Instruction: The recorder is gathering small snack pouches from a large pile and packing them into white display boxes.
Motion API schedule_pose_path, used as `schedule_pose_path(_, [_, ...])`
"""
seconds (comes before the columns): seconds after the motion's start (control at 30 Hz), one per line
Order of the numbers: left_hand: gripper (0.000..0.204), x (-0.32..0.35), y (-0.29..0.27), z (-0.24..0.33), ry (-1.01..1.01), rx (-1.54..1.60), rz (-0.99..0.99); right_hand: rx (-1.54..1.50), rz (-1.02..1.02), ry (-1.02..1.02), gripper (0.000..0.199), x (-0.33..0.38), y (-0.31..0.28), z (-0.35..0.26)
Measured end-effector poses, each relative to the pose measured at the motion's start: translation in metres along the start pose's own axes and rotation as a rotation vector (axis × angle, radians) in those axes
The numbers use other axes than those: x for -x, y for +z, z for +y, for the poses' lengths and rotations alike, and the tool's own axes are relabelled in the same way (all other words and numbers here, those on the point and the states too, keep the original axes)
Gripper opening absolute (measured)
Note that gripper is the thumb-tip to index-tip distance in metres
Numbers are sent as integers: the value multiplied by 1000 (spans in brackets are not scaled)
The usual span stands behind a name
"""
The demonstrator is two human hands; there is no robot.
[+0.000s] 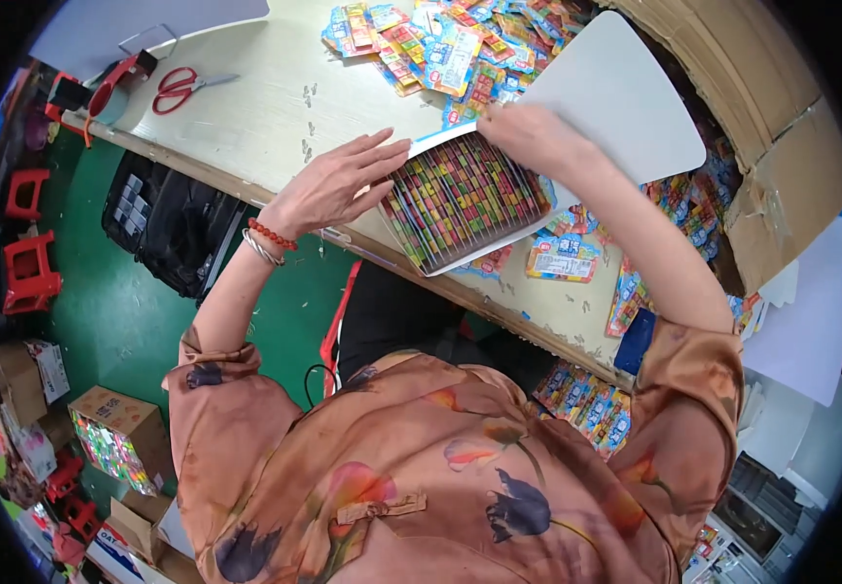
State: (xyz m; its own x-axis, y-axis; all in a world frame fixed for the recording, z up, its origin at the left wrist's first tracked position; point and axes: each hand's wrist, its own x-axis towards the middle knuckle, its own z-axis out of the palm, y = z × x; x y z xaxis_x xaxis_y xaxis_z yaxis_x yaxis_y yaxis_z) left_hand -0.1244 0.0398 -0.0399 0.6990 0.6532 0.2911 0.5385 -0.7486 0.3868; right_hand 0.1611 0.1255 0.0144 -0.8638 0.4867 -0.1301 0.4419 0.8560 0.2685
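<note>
I log left hand (338,185): grip apart, at the filled white box (492,249) on the bench (255,97). Right hand (530,138): curled at its far rim, closure I can't tell. Loose packets (452,60): colour-printed, lettered.

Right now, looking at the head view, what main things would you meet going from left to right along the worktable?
Red-and-black tape dispenser, red-handled scissors, left hand, colourful packs standing in a row, large cardboard carton.
</note>
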Motion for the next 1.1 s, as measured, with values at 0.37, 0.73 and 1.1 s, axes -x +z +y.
schedule_pose_path(0.37, [33, 2, 6, -2, -95, 229, 26, -752, -466, 185, 18, -74, 2, 34])
schedule_pose_path(0.73, [37, 3, 9, -1, -46, 38, 64, 123, 2, -88, 22, -34, -10, 21])
schedule_pose_path(1.1, [46, 16, 37, 131, -382, 607, 231, -985, 121, 180, 13, 94, -10, -69])
